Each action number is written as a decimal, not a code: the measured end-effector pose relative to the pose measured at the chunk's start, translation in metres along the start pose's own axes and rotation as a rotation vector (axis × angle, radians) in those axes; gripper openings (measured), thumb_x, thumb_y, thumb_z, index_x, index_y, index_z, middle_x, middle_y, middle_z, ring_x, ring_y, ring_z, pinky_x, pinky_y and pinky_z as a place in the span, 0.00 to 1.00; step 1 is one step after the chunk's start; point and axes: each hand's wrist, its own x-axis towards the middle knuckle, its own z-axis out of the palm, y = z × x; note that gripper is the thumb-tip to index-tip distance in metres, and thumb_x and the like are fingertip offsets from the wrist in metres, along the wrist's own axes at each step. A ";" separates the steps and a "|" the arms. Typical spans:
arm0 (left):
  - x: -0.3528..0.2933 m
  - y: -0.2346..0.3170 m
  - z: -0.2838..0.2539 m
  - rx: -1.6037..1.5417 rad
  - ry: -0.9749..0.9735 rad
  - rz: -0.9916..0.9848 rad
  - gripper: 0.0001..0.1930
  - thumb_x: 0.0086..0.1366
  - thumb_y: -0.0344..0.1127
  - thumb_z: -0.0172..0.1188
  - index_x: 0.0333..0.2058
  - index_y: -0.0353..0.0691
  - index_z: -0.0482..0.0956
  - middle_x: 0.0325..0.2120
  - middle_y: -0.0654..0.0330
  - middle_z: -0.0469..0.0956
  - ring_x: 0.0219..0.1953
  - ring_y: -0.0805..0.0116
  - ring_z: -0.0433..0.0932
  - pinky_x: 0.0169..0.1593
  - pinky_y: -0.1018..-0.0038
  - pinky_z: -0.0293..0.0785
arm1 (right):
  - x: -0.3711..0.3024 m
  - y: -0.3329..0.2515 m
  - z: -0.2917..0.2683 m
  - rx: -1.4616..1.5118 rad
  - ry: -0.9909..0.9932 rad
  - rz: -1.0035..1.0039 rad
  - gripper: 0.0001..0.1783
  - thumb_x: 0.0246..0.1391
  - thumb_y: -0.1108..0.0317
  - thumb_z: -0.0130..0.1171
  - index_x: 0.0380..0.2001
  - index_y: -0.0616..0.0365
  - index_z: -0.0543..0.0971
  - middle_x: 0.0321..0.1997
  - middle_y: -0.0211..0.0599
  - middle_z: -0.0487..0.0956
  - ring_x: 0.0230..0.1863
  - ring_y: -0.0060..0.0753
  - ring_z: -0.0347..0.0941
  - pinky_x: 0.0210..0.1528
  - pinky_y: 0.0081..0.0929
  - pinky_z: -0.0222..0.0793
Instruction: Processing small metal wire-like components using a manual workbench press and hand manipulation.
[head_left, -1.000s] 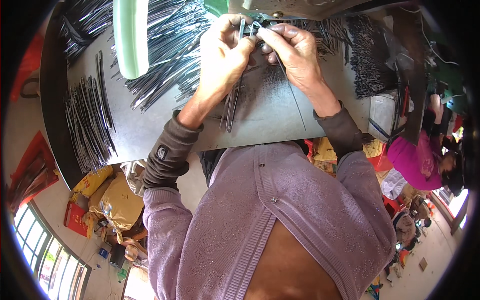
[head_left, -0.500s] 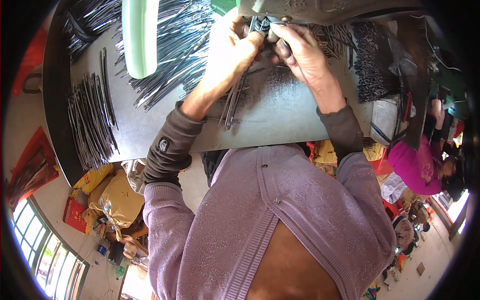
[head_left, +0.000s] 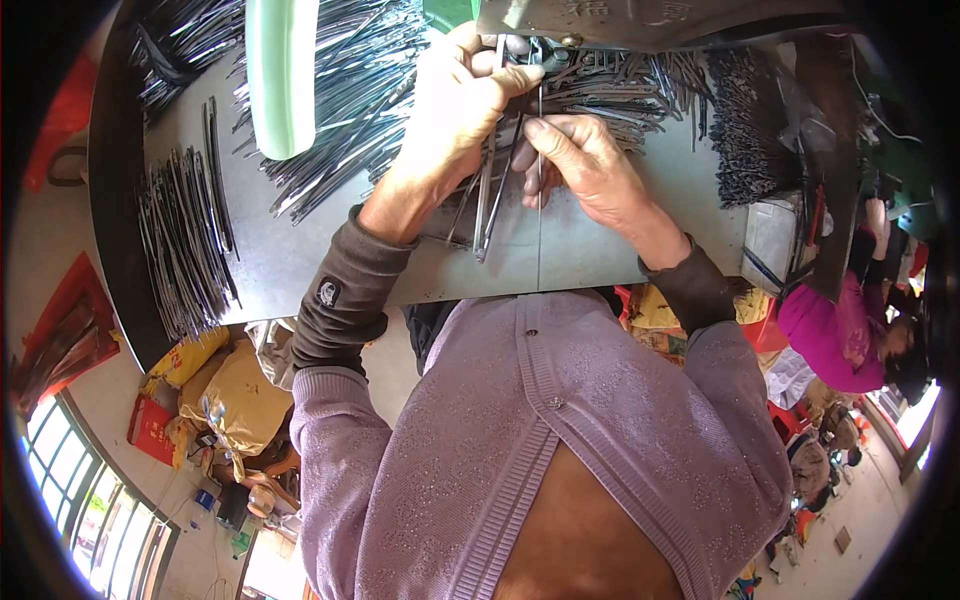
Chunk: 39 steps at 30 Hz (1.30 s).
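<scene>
High in the middle of the head view, my left hand (head_left: 455,110) is closed around several long, thin dark strips (head_left: 487,205) whose lower ends hang toward me. My right hand (head_left: 590,165), lower and to the right, pinches a very thin dark strand (head_left: 540,235) between thumb and fingertips. This strand runs straight from beside my left fingertips down toward the table's near edge. Between the hands and the brown panel (head_left: 660,22), the upper ends of the strips are partly hidden. Behind my right hand lies a bundle of brown, twisted strips (head_left: 610,95).
Piles of dark strips (head_left: 350,110) cover the metal table (head_left: 400,275) on the left, under a pale green curved piece (head_left: 282,80). A smaller row of strips (head_left: 180,240) lies farther left. Dark braided bundles (head_left: 745,130) and a clear box (head_left: 770,240) stand right, near another person (head_left: 835,330).
My right hand has dropped away from my left, toward me, and a thin strand now stretches straight below it. My left hand stays nearly in place.
</scene>
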 end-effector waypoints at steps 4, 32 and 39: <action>0.006 0.002 -0.002 0.000 -0.039 -0.003 0.11 0.48 0.25 0.62 0.33 0.33 0.75 0.26 0.62 0.76 0.25 0.76 0.73 0.31 0.81 0.68 | 0.005 -0.006 -0.004 0.019 0.036 -0.037 0.18 0.57 0.60 0.47 0.21 0.64 0.74 0.17 0.33 0.73 0.14 0.20 0.70 0.18 0.17 0.69; 0.009 -0.004 0.004 -0.046 0.074 -0.010 0.07 0.50 0.20 0.58 0.29 0.33 0.71 0.21 0.61 0.75 0.20 0.77 0.73 0.25 0.82 0.69 | 0.008 -0.011 -0.010 -0.253 0.114 -0.077 0.20 0.56 0.60 0.49 0.17 0.64 0.73 0.10 0.31 0.71 0.12 0.18 0.68 0.14 0.14 0.63; 0.009 -0.006 0.004 -0.017 0.075 0.012 0.06 0.50 0.20 0.58 0.28 0.33 0.72 0.18 0.63 0.74 0.19 0.78 0.72 0.24 0.82 0.68 | 0.011 -0.004 -0.012 -0.276 0.144 -0.097 0.20 0.56 0.61 0.48 0.16 0.65 0.73 0.10 0.32 0.71 0.11 0.18 0.67 0.14 0.15 0.63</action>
